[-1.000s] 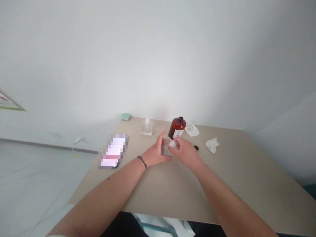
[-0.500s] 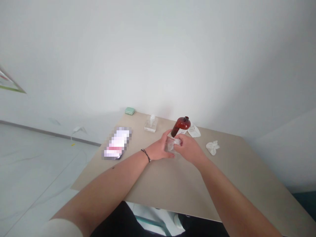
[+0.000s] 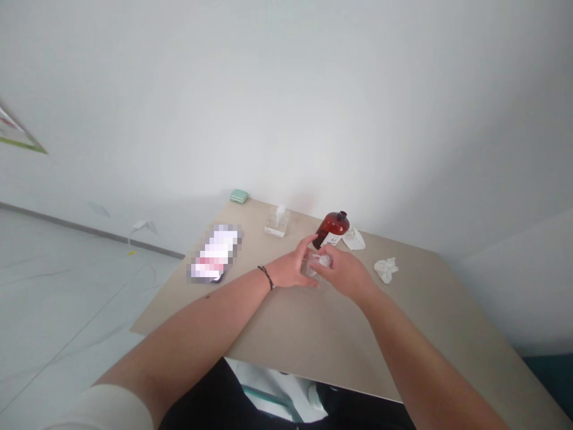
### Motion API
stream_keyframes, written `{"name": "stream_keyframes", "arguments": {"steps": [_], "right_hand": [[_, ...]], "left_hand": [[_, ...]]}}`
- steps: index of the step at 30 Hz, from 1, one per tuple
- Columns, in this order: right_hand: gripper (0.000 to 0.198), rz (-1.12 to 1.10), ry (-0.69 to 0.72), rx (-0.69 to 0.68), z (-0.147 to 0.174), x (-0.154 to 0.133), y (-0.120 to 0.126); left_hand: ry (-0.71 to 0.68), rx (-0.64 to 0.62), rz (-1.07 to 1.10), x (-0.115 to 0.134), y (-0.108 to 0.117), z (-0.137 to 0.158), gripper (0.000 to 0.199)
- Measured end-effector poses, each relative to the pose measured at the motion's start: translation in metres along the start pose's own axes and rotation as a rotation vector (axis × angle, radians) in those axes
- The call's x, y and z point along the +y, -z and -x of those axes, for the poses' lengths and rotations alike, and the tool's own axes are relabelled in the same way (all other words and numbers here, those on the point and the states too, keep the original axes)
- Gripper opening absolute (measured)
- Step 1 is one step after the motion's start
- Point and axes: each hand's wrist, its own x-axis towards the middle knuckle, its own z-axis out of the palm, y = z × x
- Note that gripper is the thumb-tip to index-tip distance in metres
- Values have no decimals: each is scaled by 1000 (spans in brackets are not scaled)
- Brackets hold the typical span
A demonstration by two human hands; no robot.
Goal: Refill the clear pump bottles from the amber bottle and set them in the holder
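Note:
My left hand (image 3: 293, 269) is curled around the side of a small clear container (image 3: 313, 270), thumb and fingers on its near and far sides. Over that container, my right hand (image 3: 344, 269) pinches something white and thin like tissue (image 3: 323, 260); its fingers partly hide it. Just behind my hands stands a dark amber bottle (image 3: 331, 229) with a white label and an uncapped neck. A crumpled white tissue (image 3: 354, 238) lies beside the bottle, and another crumpled tissue (image 3: 385, 269) rests to the right of my right hand.
A second clear block-shaped container (image 3: 276, 226) with a white top piece stands at the back. A blurred-out phone (image 3: 215, 254) lies on the left, and a small green case (image 3: 239, 196) sits in the back left corner. The wall borders the table (image 3: 286, 334) behind.
The view has shifted slightly. My right fingers have moved a little across the clear container's top while my left hand keeps its hold.

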Motion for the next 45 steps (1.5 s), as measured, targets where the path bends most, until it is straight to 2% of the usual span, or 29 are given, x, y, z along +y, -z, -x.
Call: {"name": "stream_keyframes", "arguments": {"steps": [2, 7, 13, 20, 26, 31, 38, 45], "right_hand": [[25, 37, -5, -7, 0, -1, -2], [19, -3, 89, -2, -1, 2, -5], [25, 108, -5, -16, -2, -2, -3], [17, 54, 33, 12, -6, -2, -2], [13, 19, 30, 73, -4, -5, 7], [14, 2, 17, 105, -1, -10, 16], [14, -29, -40, 179, 1, -10, 20], [14, -135, -69, 239, 5, -1, 22]], "left_hand": [[-7, -3, -5, -2, 0, 0, 125], [-7, 10, -19, 0, -1, 0, 126], [9, -17, -19, 4, 0, 0, 123], [-31, -19, 4, 11, 1, 0, 120], [-37, -20, -10, 4, 0, 0, 121], [-56, 11, -21, 2, -1, 0, 121], [-151, 120, -156, 14, 0, 2, 111], [-164, 111, -230, 17, 0, 3, 110]]}}
